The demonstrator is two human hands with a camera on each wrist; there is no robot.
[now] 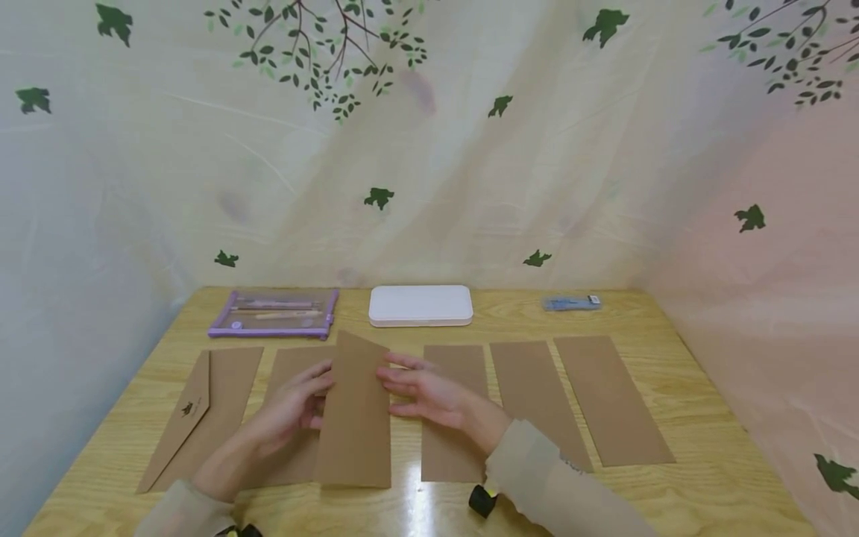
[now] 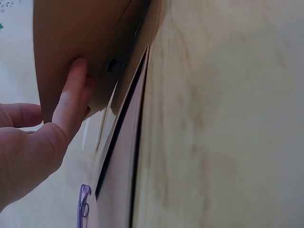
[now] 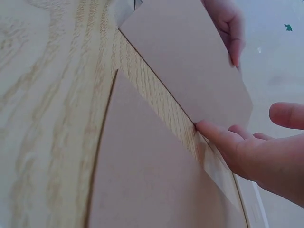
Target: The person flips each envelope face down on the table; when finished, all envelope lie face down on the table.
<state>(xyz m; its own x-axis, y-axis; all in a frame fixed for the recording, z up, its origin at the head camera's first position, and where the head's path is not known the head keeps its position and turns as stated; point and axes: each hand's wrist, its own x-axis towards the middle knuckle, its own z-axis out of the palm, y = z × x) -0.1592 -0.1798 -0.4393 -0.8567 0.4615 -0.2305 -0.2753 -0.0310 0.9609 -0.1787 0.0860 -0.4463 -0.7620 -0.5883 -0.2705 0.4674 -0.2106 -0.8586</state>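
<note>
The fingers (image 1: 401, 371) of the right hand (image 1: 432, 395) are straight and slightly spread, their tips at the edge of a brown envelope (image 1: 356, 421); the right wrist view shows the thumb lifted clear of it. The left hand (image 1: 285, 418) pinches the opposite edge, some of its fingertips hidden behind the envelope in the head view. From the left wrist, one finger lies against the shadowed rear face, where a dark printed mark is too dim to read. The envelope stands tilted up in front of the person, between both hands; whether its lower edge touches the table (image 1: 711, 477) is hard to tell.

Flat around it lie a flapped envelope (image 1: 228, 395) at far left, its small print illegible, and four plain brown pieces (image 1: 614, 403). The held envelope and left hand cover part of one, the right hand and forearm part of two others.

Farther back are a purple-edged pouch (image 1: 268, 333) with slim items blurred inside, a white case (image 1: 420, 306), and a small blue packet (image 1: 570, 303) whose contents cannot be made out. Both sleeves (image 1: 537, 466) run off the bottom of the head view
</note>
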